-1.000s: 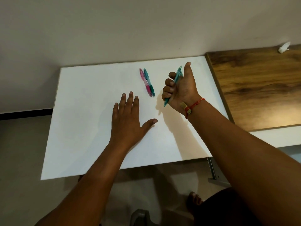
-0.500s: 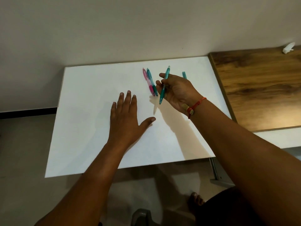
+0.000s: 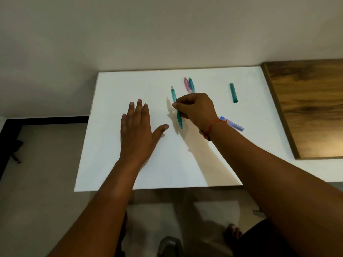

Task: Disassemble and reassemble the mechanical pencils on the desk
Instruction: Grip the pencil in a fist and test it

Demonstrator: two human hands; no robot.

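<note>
My right hand (image 3: 195,108) pinches a teal mechanical pencil (image 3: 174,96) at mid-barrel, its tip pointing toward me just above the white desk (image 3: 130,80). A pink pencil (image 3: 186,84) and a second teal pencil (image 3: 191,84) lie side by side behind that hand, partly hidden by it. A short teal tube piece (image 3: 233,92) lies alone to the right. My left hand (image 3: 138,130) rests flat on the desk, fingers straight and spread, left of the held pencil.
A small blue and pink object (image 3: 233,125) lies on the desk beside my right wrist. A wooden tabletop (image 3: 306,108) adjoins the desk on the right. A wall runs behind the desk, and the floor shows below its near edge.
My right hand moved left with the teal pencil and turned it from a fist grip into a fingertip pinch. The view shifted, so the teal tube piece and blue object now show.
</note>
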